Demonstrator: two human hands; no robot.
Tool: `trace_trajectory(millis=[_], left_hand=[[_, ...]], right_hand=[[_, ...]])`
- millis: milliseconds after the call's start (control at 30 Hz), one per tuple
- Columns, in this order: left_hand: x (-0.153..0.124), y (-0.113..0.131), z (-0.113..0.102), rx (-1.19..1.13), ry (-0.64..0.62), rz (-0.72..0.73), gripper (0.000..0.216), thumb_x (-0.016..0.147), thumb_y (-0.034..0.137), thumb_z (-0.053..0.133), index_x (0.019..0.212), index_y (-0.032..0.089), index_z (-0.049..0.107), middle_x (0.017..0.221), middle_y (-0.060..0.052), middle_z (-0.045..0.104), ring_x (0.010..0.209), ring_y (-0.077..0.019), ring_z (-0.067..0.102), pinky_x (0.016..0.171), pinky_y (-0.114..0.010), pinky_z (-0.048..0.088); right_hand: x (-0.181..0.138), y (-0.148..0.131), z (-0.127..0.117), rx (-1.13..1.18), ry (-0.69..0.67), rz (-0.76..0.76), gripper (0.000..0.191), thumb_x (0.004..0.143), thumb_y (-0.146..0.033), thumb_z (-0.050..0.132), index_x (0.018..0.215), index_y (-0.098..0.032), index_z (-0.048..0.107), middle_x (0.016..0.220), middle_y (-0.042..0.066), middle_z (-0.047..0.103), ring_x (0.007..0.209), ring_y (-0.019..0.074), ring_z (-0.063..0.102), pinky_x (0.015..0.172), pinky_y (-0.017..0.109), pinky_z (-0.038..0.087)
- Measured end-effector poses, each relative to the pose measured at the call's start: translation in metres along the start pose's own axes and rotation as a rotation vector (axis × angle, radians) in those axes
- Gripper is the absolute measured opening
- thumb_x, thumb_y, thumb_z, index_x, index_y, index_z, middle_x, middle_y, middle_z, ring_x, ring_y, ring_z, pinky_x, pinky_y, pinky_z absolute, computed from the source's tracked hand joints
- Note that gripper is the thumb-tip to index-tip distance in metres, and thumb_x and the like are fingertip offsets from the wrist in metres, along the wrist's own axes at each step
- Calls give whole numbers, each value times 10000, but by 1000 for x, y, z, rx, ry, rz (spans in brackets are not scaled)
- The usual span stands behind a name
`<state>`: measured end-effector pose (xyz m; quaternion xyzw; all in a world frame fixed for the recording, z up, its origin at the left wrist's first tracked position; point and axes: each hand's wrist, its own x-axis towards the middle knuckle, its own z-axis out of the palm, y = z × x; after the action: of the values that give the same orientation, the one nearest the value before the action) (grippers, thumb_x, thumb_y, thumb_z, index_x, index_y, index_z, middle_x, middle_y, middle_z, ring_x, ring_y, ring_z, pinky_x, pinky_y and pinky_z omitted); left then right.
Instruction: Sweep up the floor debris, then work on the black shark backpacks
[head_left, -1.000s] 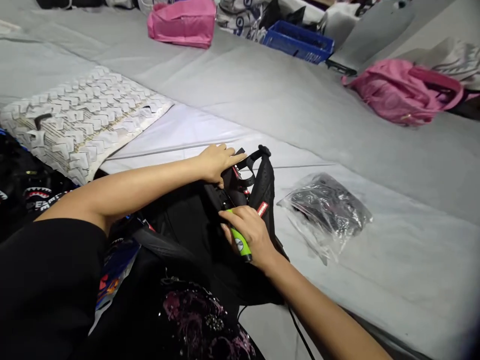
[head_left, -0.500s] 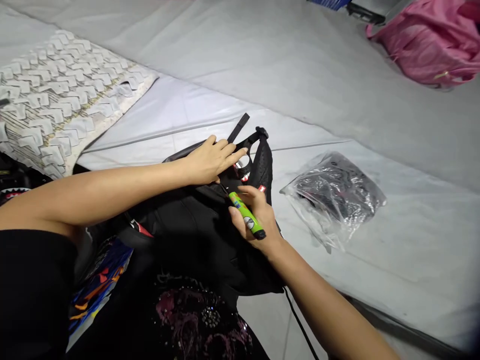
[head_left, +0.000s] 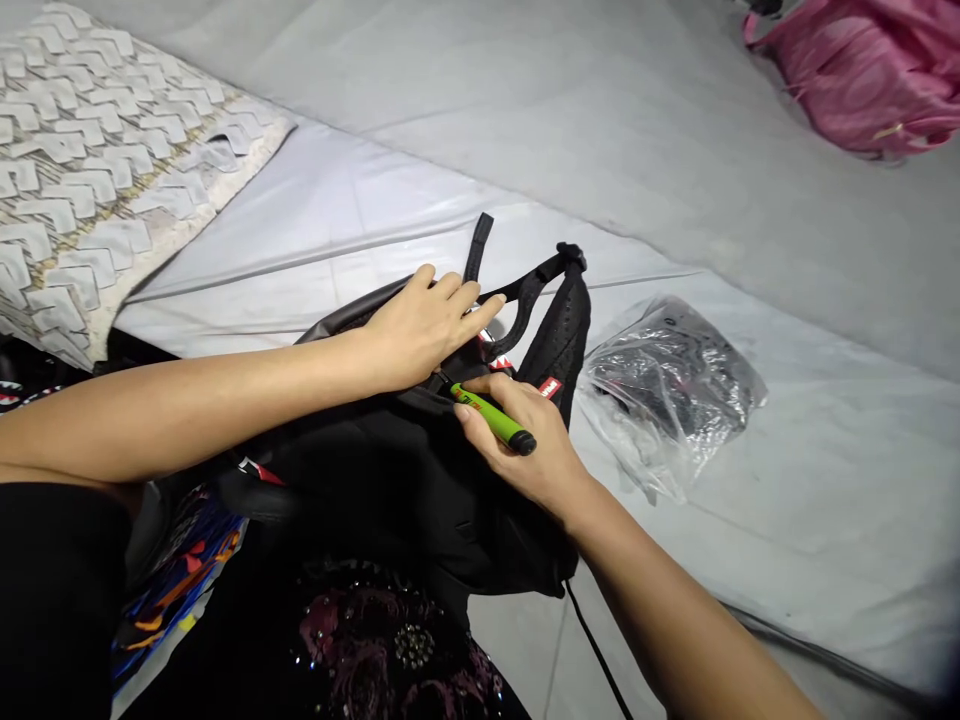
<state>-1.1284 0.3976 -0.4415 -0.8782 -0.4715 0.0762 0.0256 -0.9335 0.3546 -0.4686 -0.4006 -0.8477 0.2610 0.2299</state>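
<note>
A black backpack point(head_left: 375, 470) with padded straps lies across my lap and the edge of the light grey cloth. My left hand point(head_left: 420, 330) grips its upper edge, fingers bent over the fabric and thumb mostly hidden beneath. In my right hand point(head_left: 525, 415) is a green pen-shaped tool point(head_left: 495, 420) with a rounded black end. Its thin dark tip points at the fabric just below my left hand; whether the tip touches cannot be made out. A shoulder strap point(head_left: 559, 325) with a small red tag stands up beside my right hand.
A clear plastic bag point(head_left: 675, 370) with dark contents lies right of the backpack on the grey cloth point(head_left: 825, 450). A pink bag point(head_left: 862, 80) sits at the far right. White cut pieces point(head_left: 97, 130) cover a sheet at the left. Colourful packaging point(head_left: 180, 580) shows at lower left.
The green tool has rolled and tilted flatter in my right hand. The shoulder strap has shifted right and spread away from the backpack. My left hand stays at the upper edge.
</note>
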Motion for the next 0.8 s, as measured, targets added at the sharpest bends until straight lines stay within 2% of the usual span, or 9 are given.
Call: trace_trajectory(millis=[133,233,367,433,567,700,800], left_hand=[[4,1,2,-23,-21,-18,1011,825,347,698,1596,186,65,1544,-181,359,1301,-368,407,1102,-483,260],[5,0,4,-29,-26,-24,1042,818,380,705,1598,195,38,1534,-177,368,1293,-370,409,1106,-488,260],[4,1,5,-31,-23,-37,968,836,340,681,1591,182,97,1482,-172,423,1273,-359,419,1097,-471,272],[3,1,4,-32,-15,-40,929,846,320,668,1586,171,125,1455,-171,446,1266,-353,422,1093,-463,277],[2,1,5,-53,-9,-45,901,859,328,652,1582,201,130,1448,-160,455,1279,-355,412,1099,-476,269],[3,0,7,-121,-8,-59,908,861,393,653,1581,221,127,1472,-157,424,1308,-381,382,1111,-514,242],[3,0,8,-165,-4,-66,927,865,447,633,1585,253,82,1493,-144,401,1333,-407,351,1116,-549,216]], right_hand=[[-1,8,-4,97,-50,-17,134,936,-255,601,1044,-215,669,1033,67,738,954,237,693,885,404,543],[-2,12,-7,146,-76,-8,178,935,-256,636,1095,-209,697,1069,77,728,1028,245,672,955,429,530],[1,13,-9,158,-85,14,266,920,-337,676,1152,-216,721,1059,86,665,1004,240,651,908,423,559],[3,13,-13,165,-144,36,298,926,-350,666,1188,-220,717,1051,83,647,980,227,649,869,399,573],[6,12,-21,195,-274,40,359,933,-388,653,1251,-227,691,1110,84,683,1026,235,663,906,397,571],[10,11,-17,129,-184,-25,272,938,-269,616,1189,-195,693,1107,82,726,1013,242,688,918,408,559],[13,12,-14,43,-200,-56,199,913,-232,625,1092,-208,707,1025,61,754,923,246,715,859,407,566]])
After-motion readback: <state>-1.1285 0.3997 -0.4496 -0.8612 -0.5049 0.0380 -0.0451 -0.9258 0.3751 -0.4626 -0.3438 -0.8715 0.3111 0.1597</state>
